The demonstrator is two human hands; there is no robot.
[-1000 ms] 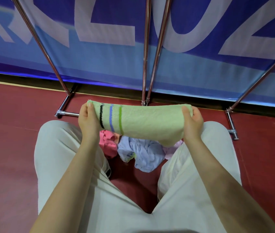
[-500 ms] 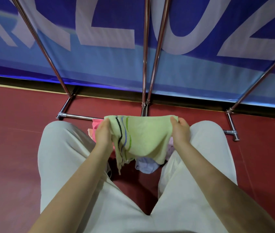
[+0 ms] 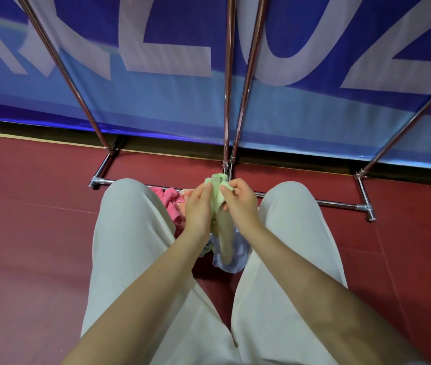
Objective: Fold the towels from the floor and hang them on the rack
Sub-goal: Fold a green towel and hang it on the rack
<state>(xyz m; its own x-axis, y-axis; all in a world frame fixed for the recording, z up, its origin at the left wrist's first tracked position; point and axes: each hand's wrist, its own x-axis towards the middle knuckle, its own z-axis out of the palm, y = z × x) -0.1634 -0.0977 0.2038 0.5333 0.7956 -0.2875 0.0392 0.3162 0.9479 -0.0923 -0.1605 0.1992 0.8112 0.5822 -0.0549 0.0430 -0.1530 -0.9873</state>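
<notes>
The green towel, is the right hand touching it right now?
Touching. The head view shows the right hand pinching the green towel, its thumb and fingers curled on the fabric opposite the left hand.

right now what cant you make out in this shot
Head view only:
- Rack: its top rails are cut off by the upper edge.
- Green towel: stripes and fold hidden between left hand and right hand.
- Pink towel and pale blue towel: partly hidden by knees and arms.
</notes>
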